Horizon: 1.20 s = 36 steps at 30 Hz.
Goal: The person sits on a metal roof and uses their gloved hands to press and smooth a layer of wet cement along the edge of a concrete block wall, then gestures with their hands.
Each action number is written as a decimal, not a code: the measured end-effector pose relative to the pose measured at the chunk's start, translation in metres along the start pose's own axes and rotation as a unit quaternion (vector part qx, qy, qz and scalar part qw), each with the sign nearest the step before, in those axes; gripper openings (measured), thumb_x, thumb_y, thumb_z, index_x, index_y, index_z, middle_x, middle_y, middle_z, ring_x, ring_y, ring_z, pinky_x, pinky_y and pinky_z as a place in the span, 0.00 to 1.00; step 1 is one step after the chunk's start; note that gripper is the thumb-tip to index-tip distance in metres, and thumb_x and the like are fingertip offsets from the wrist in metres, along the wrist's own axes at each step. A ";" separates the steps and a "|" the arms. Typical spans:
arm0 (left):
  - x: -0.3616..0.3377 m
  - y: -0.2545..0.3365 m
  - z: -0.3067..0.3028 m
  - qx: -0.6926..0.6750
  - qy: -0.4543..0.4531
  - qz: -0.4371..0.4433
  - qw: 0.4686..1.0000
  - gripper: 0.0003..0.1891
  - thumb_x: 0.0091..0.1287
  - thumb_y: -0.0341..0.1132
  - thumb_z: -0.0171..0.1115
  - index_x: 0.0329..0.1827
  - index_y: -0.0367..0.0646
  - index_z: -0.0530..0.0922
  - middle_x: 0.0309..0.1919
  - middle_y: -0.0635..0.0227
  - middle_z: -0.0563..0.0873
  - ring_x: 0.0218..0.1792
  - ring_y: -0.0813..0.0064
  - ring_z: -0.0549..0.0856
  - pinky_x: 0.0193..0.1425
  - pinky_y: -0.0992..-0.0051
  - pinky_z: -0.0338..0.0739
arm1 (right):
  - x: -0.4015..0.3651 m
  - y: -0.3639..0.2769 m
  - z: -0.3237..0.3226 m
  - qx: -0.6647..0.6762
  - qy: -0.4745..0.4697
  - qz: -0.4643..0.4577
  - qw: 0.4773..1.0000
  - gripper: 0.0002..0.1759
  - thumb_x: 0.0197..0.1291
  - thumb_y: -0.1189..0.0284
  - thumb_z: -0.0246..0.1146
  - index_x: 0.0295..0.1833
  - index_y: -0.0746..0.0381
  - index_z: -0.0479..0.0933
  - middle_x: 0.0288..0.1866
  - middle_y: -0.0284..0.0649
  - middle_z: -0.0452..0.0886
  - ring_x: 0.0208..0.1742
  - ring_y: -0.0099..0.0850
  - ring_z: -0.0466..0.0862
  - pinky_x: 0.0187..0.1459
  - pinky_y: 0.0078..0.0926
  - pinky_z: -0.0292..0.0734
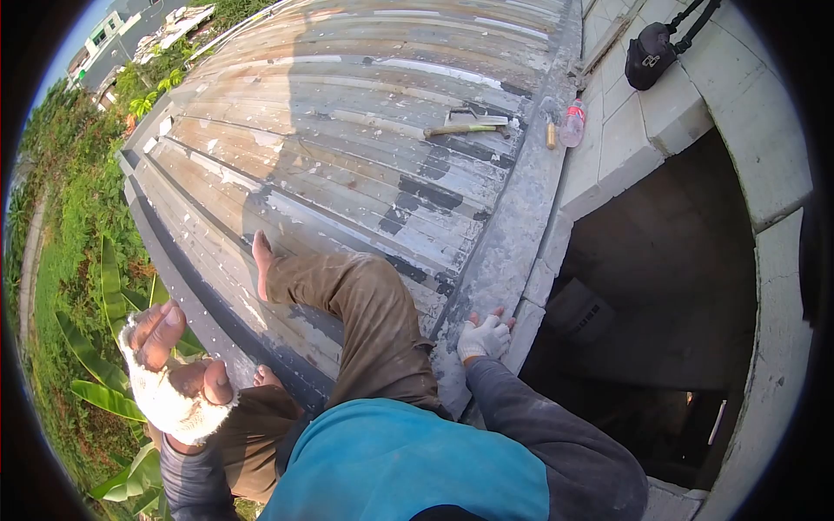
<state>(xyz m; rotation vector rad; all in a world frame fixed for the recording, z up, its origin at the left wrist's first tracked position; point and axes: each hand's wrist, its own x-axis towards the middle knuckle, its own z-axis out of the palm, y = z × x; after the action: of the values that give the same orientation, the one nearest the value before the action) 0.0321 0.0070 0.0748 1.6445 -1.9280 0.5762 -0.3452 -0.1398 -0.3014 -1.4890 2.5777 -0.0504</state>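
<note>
The right hand (484,337), in a white glove, rests palm-down with fingers spread on the grey cement ledge (512,234) directly beneath it. The left hand (169,373), in a torn white glove, is raised with fingers loosely curled around nothing, out beyond the ledge.

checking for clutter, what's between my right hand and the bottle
Only bare grey ledge from the right hand up to the bottle, head view; a wooden handle lies beside the bottle.
</note>
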 end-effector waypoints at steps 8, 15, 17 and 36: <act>-0.002 -0.001 0.003 -0.024 0.022 -0.006 0.999 0.23 0.73 0.40 0.66 0.20 0.39 0.74 0.63 0.50 0.83 0.59 0.46 0.83 0.65 0.47 0.73 | 0.002 0.005 0.011 0.001 0.027 -0.011 1.000 0.44 0.69 0.43 0.60 0.83 0.56 0.61 0.79 0.65 0.60 0.77 0.56 0.64 0.76 0.57 0.57; -0.005 -0.002 0.005 -0.023 0.028 -0.017 0.999 0.23 0.72 0.36 0.66 0.16 0.39 0.73 0.63 0.50 0.83 0.60 0.47 0.82 0.65 0.48 0.73 | 0.003 0.006 0.013 0.006 0.029 -0.018 0.999 0.45 0.69 0.44 0.59 0.83 0.56 0.60 0.80 0.65 0.59 0.78 0.57 0.63 0.76 0.57 0.57; -0.009 -0.003 0.004 -0.017 0.030 -0.045 0.998 0.19 0.71 0.34 0.65 0.20 0.38 0.75 0.63 0.50 0.83 0.60 0.47 0.82 0.66 0.48 0.73 | 0.002 0.006 0.012 0.004 0.025 -0.014 1.000 0.45 0.69 0.44 0.59 0.84 0.56 0.59 0.80 0.66 0.59 0.78 0.57 0.64 0.76 0.57 0.58; -0.016 -0.009 0.013 -0.086 0.083 -0.055 0.991 0.18 0.77 0.33 0.62 0.30 0.43 0.63 0.66 0.48 0.81 0.60 0.48 0.82 0.65 0.48 0.72 | 0.004 0.006 0.013 -0.002 0.018 -0.009 1.000 0.45 0.70 0.43 0.58 0.84 0.54 0.59 0.81 0.66 0.57 0.75 0.57 0.66 0.75 0.57 0.58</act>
<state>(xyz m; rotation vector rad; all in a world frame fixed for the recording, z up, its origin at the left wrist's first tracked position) 0.0409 0.0098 0.0545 1.5342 -1.7063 0.4734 -0.3501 -0.1392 -0.3154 -1.5265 2.5932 -0.0743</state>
